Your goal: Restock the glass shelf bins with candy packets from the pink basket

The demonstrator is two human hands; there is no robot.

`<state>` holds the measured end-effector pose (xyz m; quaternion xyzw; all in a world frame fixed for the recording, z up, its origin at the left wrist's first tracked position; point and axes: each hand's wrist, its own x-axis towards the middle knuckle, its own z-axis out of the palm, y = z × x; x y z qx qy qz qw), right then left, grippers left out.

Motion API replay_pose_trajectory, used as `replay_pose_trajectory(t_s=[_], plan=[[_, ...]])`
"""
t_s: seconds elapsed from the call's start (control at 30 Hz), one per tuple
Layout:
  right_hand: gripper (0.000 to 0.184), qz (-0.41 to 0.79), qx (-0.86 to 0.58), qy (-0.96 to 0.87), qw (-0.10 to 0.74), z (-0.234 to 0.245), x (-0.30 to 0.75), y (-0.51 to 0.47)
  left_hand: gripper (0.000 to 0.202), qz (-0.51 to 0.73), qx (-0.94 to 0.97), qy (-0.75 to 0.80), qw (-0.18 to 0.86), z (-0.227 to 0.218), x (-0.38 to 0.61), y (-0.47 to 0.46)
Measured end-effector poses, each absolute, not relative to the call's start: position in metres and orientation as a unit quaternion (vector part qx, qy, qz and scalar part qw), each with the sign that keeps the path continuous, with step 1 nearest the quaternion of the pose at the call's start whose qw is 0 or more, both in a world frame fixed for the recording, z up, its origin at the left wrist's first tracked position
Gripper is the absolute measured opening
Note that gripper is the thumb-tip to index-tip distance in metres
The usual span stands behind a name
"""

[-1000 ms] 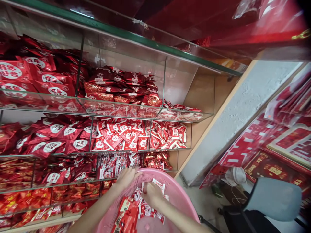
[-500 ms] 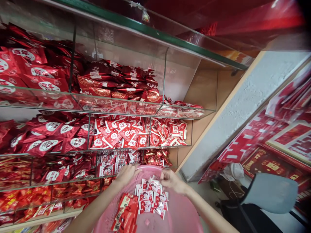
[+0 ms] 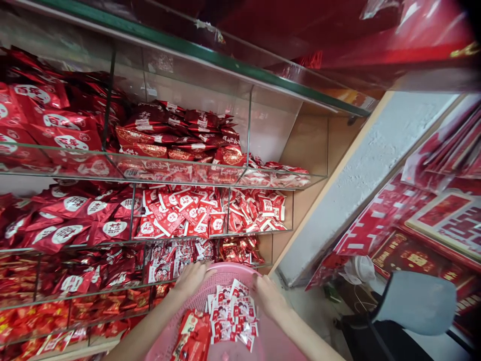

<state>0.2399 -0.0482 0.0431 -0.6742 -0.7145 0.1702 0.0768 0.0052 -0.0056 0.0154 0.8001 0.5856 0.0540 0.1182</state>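
Note:
A pink plastic basket (image 3: 229, 268) with perforated sides is at the lower middle of the view. My left hand (image 3: 193, 278) is closed over its far rim on the left. On the right, my right hand (image 3: 268, 296) is closed at the rim too, slightly blurred, with its fingertips partly hidden. Inside the basket, small white-and-red packets (image 3: 235, 313) lie heaped in the middle. Larger red packets (image 3: 191, 336) with dark lettering rest beside them on the left. The near part of the basket is cut off by the frame.
Glass-fronted shelves (image 3: 210, 183) full of red candy packets (image 3: 67, 140) stand ahead and to the left. A wooden side panel (image 3: 308, 210) and a white wall (image 3: 361, 175) are at the right. Beyond them are a grey chair (image 3: 421, 301) and red decorations (image 3: 379, 215).
The shelves sit slightly lower and further left in view. Both hands and the basket appear a little lower, and my right hand is now more blurred.

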Motion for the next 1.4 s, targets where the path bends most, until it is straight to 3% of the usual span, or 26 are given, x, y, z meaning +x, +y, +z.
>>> replay_pose_trajectory(t_s=[0.07,0.13,0.2,0.33,0.4,0.47,0.63,0.83,1.07,1.27,1.4], plan=[[0.012,0.131,-0.662,-0.733,0.082,0.074,0.237,-0.047,0.048,0.053,0.799,0.587,0.121,0.015,0.005,-0.006],[0.021,0.121,-0.616,-0.766,0.136,0.121,0.234,-0.044,0.048,0.053,0.798,0.587,0.124,0.015,0.004,-0.006],[0.033,0.110,-0.542,-0.797,0.244,0.179,0.234,-0.039,0.048,0.051,0.796,0.591,0.123,0.015,0.004,-0.006],[0.032,-0.064,-0.495,-0.735,0.459,0.290,0.247,-0.007,0.046,0.054,0.795,0.592,0.116,0.013,0.004,-0.005],[0.023,-0.144,-0.508,-0.706,0.471,0.327,0.259,0.024,0.046,0.062,0.796,0.589,0.122,0.011,0.004,-0.004],[0.018,-0.159,-0.549,-0.713,0.407,0.349,0.270,0.059,0.048,0.068,0.797,0.587,0.127,0.008,0.003,-0.003],[0.029,-0.063,-0.653,-0.733,0.182,0.358,0.276,0.123,0.047,0.079,0.789,0.596,0.123,0.005,0.003,-0.002],[0.056,0.006,-0.692,-0.712,0.118,0.352,0.267,0.138,0.043,0.084,0.784,0.599,0.137,0.010,0.004,-0.005],[0.065,0.055,-0.648,-0.740,0.170,0.344,0.281,0.132,0.045,0.080,0.785,0.598,0.137,0.006,0.004,-0.004],[0.053,0.189,-0.558,-0.764,0.264,0.340,0.279,0.126,0.045,0.081,0.783,0.605,0.123,0.008,0.005,-0.006],[0.052,0.172,-0.529,-0.772,0.308,0.338,0.278,0.130,0.044,0.077,0.785,0.604,0.115,0.006,0.005,-0.005]])
